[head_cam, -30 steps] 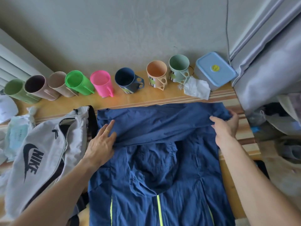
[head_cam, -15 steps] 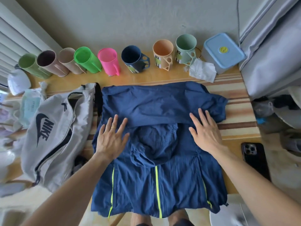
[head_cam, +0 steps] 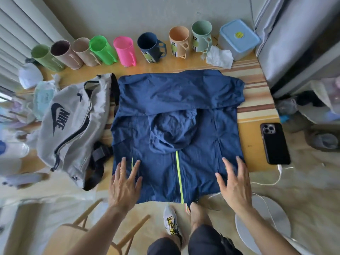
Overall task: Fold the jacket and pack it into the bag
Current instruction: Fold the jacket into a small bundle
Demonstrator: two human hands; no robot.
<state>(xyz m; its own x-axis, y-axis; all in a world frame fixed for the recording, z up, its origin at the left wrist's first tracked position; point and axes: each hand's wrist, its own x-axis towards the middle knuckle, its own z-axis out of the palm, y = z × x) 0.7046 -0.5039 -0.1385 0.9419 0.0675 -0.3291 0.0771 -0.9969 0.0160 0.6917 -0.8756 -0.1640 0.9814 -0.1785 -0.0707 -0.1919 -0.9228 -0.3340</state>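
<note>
A navy blue jacket [head_cam: 176,100] with a neon yellow zip lies flat on the wooden table [head_cam: 253,83]. Its far part is folded toward me over the hood, and its near hem hangs over the table's front edge. A grey Nike bag [head_cam: 68,124] lies to the jacket's left, touching it, with its zip partly undone. My left hand [head_cam: 125,184] rests fingers spread on the jacket's near left part. On the near right part, my right hand [head_cam: 235,183] lies flat with fingers apart. Neither hand grips anything.
Several coloured cups [head_cam: 125,50] line the table's far edge, with a blue-lidded box [head_cam: 238,38] and crumpled tissue [head_cam: 219,57] at the far right. A black phone [head_cam: 275,142] lies right of the jacket. A wooden chair [head_cam: 77,234] and my shoe [head_cam: 171,219] are below.
Both hands have slid toward me, from beside the hood down to the jacket's near hem. The view has pulled back, showing the table's front edge and floor.
</note>
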